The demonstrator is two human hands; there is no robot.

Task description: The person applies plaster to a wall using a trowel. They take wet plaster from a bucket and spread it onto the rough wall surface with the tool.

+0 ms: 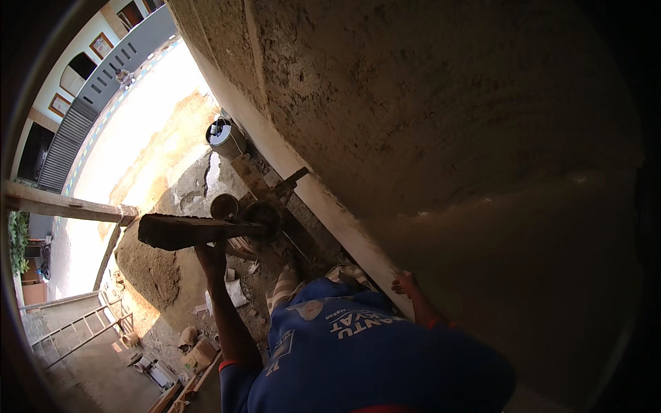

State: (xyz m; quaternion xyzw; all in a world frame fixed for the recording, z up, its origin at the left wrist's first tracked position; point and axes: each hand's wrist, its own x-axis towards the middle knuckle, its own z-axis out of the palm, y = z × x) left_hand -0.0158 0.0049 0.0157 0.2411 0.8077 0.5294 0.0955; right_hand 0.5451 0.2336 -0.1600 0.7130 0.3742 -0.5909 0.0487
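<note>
My left hand is raised with its fingers closed under a dark, rough-edged board. The board is held out to the left, its narrower end reaching over a dark round bucket. Low beside the plastered wall, my right hand is closed, fingers curled. Whatever may be in it is too dark and small to make out. The wall's upper part is rough and brownish; a pale uneven line crosses it lower down.
A wooden beam juts in from the left. Below are a sand heap, planks, a pail and another bucket. A ladder lies at lower left. A person is far off by a grey fence.
</note>
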